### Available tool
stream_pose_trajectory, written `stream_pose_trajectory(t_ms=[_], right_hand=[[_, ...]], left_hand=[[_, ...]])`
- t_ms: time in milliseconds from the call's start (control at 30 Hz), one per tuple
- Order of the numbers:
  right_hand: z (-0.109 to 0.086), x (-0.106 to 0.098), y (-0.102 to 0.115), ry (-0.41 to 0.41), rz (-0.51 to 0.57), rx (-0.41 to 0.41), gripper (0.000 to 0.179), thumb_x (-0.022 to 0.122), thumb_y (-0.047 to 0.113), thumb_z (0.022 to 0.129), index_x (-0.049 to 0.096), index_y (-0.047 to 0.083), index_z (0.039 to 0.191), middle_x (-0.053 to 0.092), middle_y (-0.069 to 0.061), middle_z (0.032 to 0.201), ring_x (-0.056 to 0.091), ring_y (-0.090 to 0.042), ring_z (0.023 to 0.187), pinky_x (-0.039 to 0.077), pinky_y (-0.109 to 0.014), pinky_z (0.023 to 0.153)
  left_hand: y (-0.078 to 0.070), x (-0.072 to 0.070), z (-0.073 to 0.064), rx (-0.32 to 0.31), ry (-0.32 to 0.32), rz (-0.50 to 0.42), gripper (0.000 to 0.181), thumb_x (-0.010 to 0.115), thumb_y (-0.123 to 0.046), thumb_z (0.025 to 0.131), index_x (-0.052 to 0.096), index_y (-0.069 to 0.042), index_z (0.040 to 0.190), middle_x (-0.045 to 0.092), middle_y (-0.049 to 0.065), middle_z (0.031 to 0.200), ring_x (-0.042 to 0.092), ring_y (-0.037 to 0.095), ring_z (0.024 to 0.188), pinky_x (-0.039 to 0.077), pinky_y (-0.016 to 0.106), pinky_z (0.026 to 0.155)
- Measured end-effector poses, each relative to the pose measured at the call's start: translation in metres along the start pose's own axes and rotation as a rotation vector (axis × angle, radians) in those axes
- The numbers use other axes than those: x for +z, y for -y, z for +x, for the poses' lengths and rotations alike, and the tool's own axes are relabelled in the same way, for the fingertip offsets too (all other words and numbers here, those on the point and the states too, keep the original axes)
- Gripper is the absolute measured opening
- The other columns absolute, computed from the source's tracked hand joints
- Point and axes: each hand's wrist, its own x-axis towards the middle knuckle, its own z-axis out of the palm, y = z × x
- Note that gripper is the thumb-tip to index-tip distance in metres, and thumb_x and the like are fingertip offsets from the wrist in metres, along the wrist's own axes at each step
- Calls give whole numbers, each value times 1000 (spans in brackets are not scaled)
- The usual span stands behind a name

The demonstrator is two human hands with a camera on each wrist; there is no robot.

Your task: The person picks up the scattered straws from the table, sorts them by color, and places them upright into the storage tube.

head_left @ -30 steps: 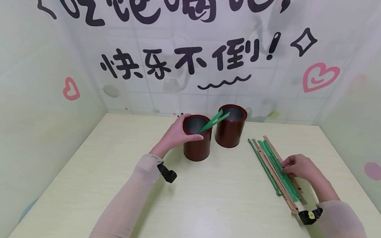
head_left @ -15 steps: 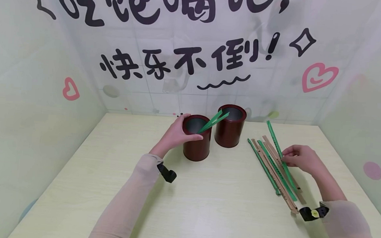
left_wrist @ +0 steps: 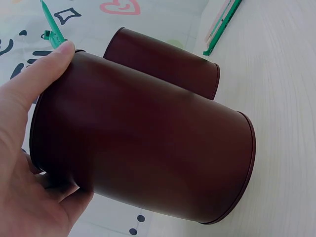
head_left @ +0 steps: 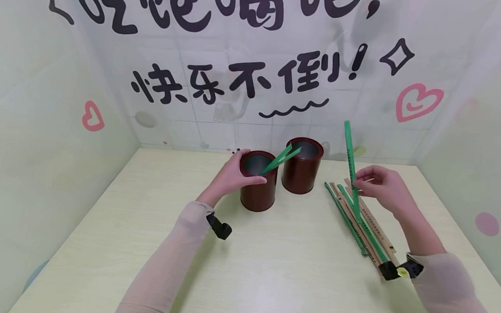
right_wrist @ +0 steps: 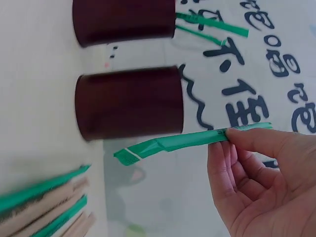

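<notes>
In the head view, my left hand [head_left: 231, 173] grips the upper part of a dark red canister [head_left: 258, 194], thumb at the front and fingers round the far side. Two green wrapped straws [head_left: 279, 160] lean out over that canister's rim. My right hand [head_left: 382, 186] pinches another green wrapped straw [head_left: 350, 150] between thumb and fingertips, its top tilted slightly left. Below the hand lies a pile of green and brown wrapped straws [head_left: 346, 217]. In the right wrist view, the held straw [right_wrist: 182, 141] crosses in front of the wall, apart from both canisters.
A second dark red canister [head_left: 300, 175] stands upright just behind and right of the gripped one, no straws showing above its rim. The light wooden table [head_left: 244, 274] meets a printed wall sheet [head_left: 184, 129] at the back and on both sides.
My right hand has picked a green wrapped straw off the pile, raised it and brought it left and away from me, tipping it more upright. The left hand stays on the canister.
</notes>
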Motion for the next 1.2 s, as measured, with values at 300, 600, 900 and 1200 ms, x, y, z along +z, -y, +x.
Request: stream_pose_trajectory(t_ms=[300, 600, 900, 1200], right_hand=[[16, 31, 43, -89, 164, -109, 31, 67, 13, 96, 57, -9, 115, 65, 11, 90, 68, 2, 78, 59, -17, 74], [36, 70, 79, -101, 336, -176, 21, 67, 8, 94, 58, -5, 106, 70, 0, 94, 70, -6, 80, 59, -20, 78], [61, 108, 92, -141, 550, -261, 13, 66, -4, 90, 59, -4, 100, 70, 11, 84, 71, -6, 77, 61, -24, 75], [69, 125, 86, -124, 364, -205, 21, 68, 4, 93, 60, -6, 110, 69, -18, 99, 68, -7, 77, 61, -23, 71]], left_hand=[[1, -2, 0, -10, 1, 1, 100, 85, -43, 76, 30, -9, 153, 46, 12, 147, 50, 29, 130, 50, 47, 104], [1, -1, 0, 0, -1, 1, 100, 85, -42, 76, 30, -9, 153, 46, 11, 147, 50, 29, 130, 50, 48, 105], [3, -1, 0, 16, -7, -20, 98, 86, -41, 76, 32, -9, 151, 48, 12, 143, 52, 29, 127, 49, 47, 105], [5, 0, 1, 19, -7, -17, 98, 85, -43, 76, 32, -9, 151, 49, 11, 142, 52, 28, 125, 51, 47, 103]])
